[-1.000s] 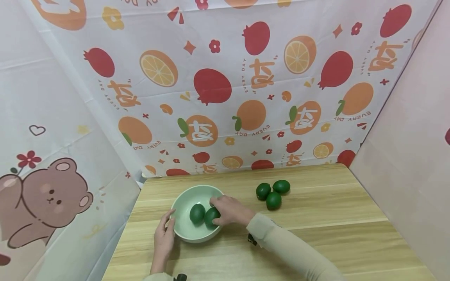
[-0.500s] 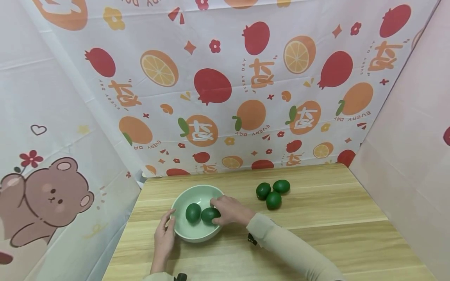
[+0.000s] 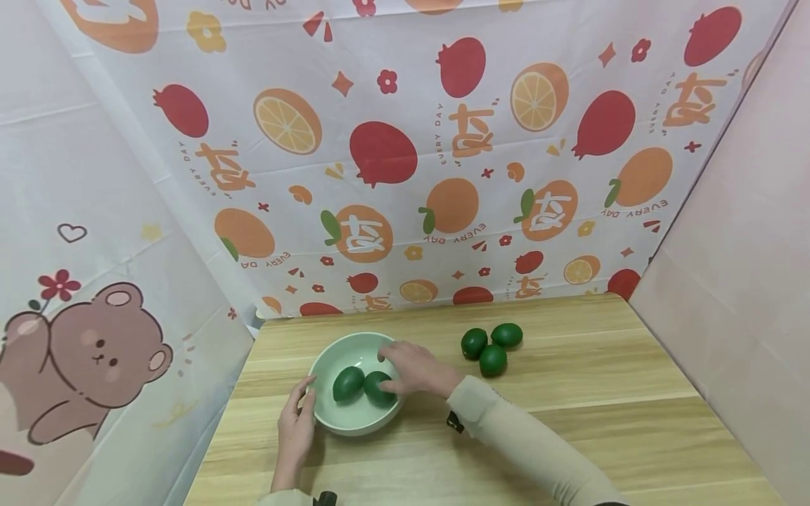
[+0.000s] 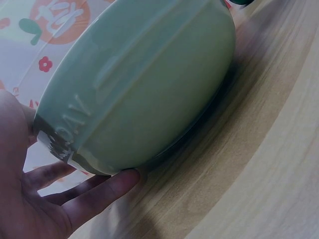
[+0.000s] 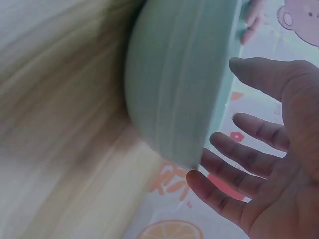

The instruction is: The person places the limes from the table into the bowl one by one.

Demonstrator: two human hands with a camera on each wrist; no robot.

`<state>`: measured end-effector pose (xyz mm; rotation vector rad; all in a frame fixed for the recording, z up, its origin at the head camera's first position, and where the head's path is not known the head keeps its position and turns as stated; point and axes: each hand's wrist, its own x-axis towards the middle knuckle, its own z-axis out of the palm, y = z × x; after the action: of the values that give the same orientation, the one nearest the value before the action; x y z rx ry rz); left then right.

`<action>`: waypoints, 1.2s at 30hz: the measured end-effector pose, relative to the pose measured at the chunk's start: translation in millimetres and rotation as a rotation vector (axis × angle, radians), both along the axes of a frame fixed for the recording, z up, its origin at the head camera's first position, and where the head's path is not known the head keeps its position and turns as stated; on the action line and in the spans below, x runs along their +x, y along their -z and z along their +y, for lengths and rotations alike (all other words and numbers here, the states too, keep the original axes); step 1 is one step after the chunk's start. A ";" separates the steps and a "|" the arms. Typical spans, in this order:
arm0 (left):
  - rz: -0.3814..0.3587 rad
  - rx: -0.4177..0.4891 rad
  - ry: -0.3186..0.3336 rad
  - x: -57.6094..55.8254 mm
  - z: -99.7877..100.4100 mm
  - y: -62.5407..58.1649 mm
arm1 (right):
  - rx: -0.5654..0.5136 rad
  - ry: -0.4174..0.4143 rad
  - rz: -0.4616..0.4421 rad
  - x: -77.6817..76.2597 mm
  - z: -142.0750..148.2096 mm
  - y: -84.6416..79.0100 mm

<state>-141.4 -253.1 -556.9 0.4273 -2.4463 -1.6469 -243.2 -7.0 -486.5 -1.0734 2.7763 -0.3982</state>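
Observation:
A pale green bowl stands on the table. Two dark green oval fruits lie inside, a left one and a right one; whether they are limes or avocados I cannot tell. My left hand holds the bowl's left side, with several fingers against its outside and the thumb partly hidden behind the rim. Over the right rim is my right hand, its fingers spread. Its thumb overlaps the right fruit in the head view; whether they touch is unclear. The fruits are hidden in the right wrist view.
Three more dark green fruits, a left one, a right one and a front one, sit together right of the bowl. A printed fruit curtain rises behind the wooden table.
Both fruits in the bowl have turned, and the left one has shifted slightly left. My right fingers have spread and lifted a little from the right fruit. The left hand has stayed in place.

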 end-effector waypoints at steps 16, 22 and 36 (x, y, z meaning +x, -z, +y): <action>-0.010 -0.035 -0.006 -4.6 -1.9 -0.5 | -0.086 0.023 0.021 -10.9 17.0 -36.6; -0.024 -0.021 0.006 -7.3 -4.3 -1.3 | -0.108 0.033 0.017 -17.6 26.8 -48.8; -0.022 -0.025 -0.001 -7.4 -4.0 1.4 | -0.189 0.066 0.075 -28.3 59.0 -67.0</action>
<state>-148.8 -257.1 -558.2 0.4453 -2.4789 -1.6175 -271.5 52.0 -419.5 -1.0566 2.8933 -0.6536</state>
